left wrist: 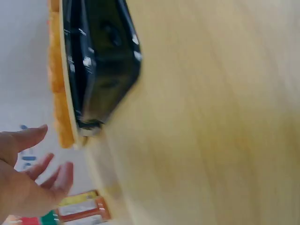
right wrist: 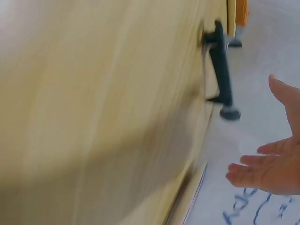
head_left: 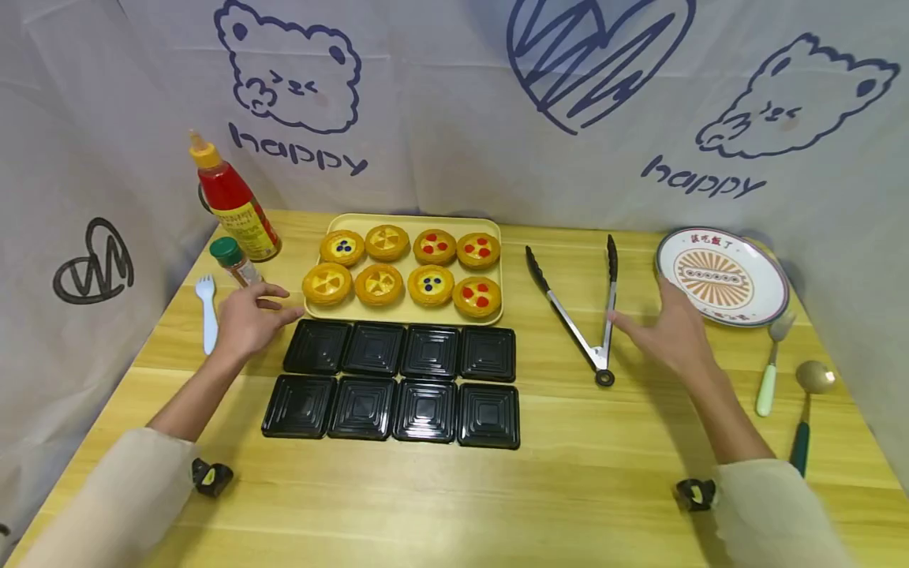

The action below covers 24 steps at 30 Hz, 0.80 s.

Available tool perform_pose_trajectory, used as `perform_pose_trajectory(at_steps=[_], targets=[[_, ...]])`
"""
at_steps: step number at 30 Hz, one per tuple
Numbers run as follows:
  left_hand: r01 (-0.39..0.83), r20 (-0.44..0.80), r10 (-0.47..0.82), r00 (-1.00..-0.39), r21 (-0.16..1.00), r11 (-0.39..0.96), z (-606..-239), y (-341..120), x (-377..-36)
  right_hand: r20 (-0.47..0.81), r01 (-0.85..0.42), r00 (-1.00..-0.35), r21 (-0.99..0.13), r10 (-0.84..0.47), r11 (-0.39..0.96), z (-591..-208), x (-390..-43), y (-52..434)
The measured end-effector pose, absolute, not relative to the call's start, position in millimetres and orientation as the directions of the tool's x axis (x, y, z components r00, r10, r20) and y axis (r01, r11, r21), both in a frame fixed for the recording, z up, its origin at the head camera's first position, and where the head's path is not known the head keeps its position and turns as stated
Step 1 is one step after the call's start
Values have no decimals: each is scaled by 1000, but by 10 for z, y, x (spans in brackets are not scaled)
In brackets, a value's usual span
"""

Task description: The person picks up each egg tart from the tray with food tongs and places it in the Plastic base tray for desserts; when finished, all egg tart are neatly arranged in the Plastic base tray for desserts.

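Left hand (head_left: 252,318): thumb and fingers apart, loosely bent, beside the green-capped jar (head_left: 243,270) and cream tray (head_left: 419,222).
Right hand (head_left: 671,331): fingers spread wide, between tongs (head_left: 567,320) and plate (head_left: 716,278); thumb contact with the tongs, I cannot tell.
Tongs: legs apart, flat on the worktop (head_left: 426,505).
Tarts (head_left: 430,285): eight, two rows, on the tray.
Black containers (head_left: 488,415): eight, nearer me.

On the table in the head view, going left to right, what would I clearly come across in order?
Blue fork, tart tray, tongs, plate, dark-handled spoon.
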<state>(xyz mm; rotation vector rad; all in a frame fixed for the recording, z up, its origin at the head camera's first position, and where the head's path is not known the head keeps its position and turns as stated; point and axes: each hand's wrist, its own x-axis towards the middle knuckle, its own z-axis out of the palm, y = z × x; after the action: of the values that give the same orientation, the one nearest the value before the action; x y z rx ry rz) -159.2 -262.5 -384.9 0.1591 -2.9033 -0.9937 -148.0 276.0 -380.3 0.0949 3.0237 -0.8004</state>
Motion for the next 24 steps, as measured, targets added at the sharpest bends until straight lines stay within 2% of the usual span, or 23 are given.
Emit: perform_pose_trajectory(at_steps=[4, 8, 13, 18, 24], targets=[[-152, -44, -161, -986, 635, 757, -3935, -2652, -1707, -142, 124, -988, -487, 62, 864, -3829, -1565, 2517], [-182, -52, -192, -980, 622, 761, -3991, -2629, -1776, -210, 143, -976, -449, 51, 882, -3896, -1624, 2295], [-210, -85, -206, -975, 656, 725, -4012, -2571, -1829, -216, 167, -973, -396, 85, 903, -3963, -1667, 2108], [-302, -155, -270, -950, 669, 679, -4009, -2542, -1857, -198, 213, -969, -347, 151, 913, -4024, -1712, 2032], [-363, -210, -308, -928, 693, 622, -4021, -2521, -1863, -155, 202, -975, -345, 156, 917, -4074, -1758, 2075]])
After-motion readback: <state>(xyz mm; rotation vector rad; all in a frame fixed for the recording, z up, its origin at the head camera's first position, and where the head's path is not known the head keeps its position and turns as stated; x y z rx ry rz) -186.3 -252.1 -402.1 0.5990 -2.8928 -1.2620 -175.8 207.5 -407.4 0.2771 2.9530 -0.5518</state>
